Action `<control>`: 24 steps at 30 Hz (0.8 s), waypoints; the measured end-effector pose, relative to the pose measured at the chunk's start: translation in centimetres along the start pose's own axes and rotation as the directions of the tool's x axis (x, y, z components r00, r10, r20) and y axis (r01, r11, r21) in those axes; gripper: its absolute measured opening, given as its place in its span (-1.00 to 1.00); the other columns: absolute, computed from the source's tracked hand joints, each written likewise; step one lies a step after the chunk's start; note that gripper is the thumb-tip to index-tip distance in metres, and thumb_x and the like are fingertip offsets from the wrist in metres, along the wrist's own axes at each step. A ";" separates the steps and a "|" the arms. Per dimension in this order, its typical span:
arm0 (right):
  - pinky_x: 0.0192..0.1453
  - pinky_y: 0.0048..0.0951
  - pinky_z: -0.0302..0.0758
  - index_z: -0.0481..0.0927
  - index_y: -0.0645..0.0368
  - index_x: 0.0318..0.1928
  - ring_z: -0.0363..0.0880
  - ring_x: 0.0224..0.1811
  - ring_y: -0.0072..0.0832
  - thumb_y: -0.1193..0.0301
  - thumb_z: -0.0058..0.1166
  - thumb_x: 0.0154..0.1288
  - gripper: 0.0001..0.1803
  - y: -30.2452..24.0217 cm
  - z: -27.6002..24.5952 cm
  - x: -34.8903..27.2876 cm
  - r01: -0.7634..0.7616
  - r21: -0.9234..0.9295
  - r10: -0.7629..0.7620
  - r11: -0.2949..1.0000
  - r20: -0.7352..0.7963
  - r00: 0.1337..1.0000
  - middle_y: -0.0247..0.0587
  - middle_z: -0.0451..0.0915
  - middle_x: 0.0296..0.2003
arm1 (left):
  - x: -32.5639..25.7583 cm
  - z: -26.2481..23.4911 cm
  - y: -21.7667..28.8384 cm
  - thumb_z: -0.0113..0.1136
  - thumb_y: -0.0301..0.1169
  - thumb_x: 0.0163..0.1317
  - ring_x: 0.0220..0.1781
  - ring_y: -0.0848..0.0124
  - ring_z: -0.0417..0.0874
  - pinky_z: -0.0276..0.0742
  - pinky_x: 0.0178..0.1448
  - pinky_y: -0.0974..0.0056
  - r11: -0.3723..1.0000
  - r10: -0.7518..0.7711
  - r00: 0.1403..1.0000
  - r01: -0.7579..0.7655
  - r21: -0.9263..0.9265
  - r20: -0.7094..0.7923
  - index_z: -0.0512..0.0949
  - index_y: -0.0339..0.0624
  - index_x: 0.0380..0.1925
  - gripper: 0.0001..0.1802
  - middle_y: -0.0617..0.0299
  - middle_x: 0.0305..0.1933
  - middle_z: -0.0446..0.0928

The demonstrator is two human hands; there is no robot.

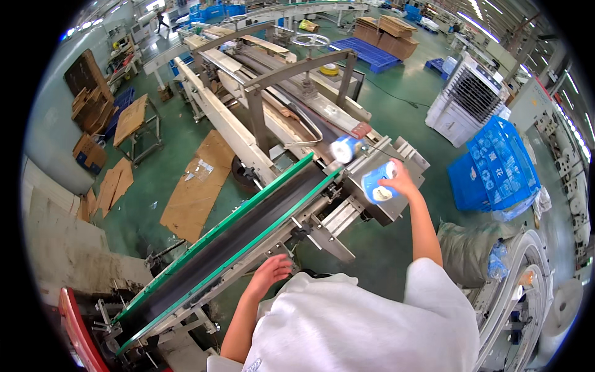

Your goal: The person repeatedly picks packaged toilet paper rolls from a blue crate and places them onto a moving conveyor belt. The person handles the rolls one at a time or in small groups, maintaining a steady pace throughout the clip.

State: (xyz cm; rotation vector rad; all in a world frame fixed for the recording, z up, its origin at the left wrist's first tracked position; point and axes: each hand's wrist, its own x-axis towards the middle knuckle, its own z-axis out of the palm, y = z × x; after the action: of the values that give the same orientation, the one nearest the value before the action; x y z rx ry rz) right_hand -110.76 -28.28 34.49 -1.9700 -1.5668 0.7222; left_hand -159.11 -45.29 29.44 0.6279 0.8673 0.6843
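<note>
My right hand [401, 180] is closed around a blue-and-white cylindrical pack [377, 184], above the metal box at the machine's near end. A second blue-and-white cylindrical pack [344, 149], slightly blurred, lies where the machine's channel meets the black conveyor belt [238, 239]. Green guide rails [217, 232] run along both sides of this belt. Nothing is in my left hand [273, 270]; its fingers are stretched out and slightly apart, beside the conveyor's near side and in front of my body.
The long machine [266, 93] with metal arches extends away from me. Flattened cardboard [198, 186] lies on the floor to its left. At right stand a white air cooler [465, 99], blue crates [493, 167] and a greyish sack [468, 251]. A curved track [527, 297] is near my right side.
</note>
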 end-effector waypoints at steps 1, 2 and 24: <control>0.16 -0.23 0.31 0.10 0.01 0.27 0.25 0.18 -0.19 0.16 0.41 -0.24 0.04 -4.2 1.4 -2.0 0.000 0.321 -0.034 0.947 0.101 0.994 -0.03 0.24 0.14 | 0.0 0.9 0.9 -0.13 -0.16 0.33 0.09 0.33 0.47 0.37 0.14 0.25 0.999 0.032 0.999 -0.032 0.044 0.000 0.21 -0.15 0.21 -0.49 0.08 0.14 0.38; 0.15 -0.28 0.32 0.11 0.04 0.26 0.27 0.16 -0.25 0.22 0.39 -0.18 -0.02 -9.8 2.4 -5.8 -0.048 0.604 -0.086 0.796 0.191 0.978 -0.05 0.28 0.11 | 0.3 2.3 1.8 -0.01 -0.12 0.26 0.21 0.26 0.34 0.28 0.22 0.20 0.981 0.152 0.988 -0.147 0.125 -0.038 0.06 -0.11 0.27 -0.34 0.06 0.24 0.22; 0.32 -0.13 0.05 -0.19 0.28 0.33 0.02 0.30 -0.06 0.12 0.47 -0.34 0.32 -27.9 7.1 -23.4 0.626 0.426 -0.742 0.653 0.198 0.640 0.15 -0.02 0.24 | -6.4 6.2 7.9 0.60 0.02 -0.60 0.44 0.03 -0.12 0.01 0.39 -0.08 0.588 0.789 0.582 -0.808 0.034 0.199 -0.53 0.03 0.32 0.65 -0.07 0.42 -0.50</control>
State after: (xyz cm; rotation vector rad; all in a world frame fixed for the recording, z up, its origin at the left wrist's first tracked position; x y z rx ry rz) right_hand -139.66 -45.20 50.48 -0.8724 -2.0707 0.9415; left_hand -159.08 -46.45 41.29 1.2064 0.4227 1.3928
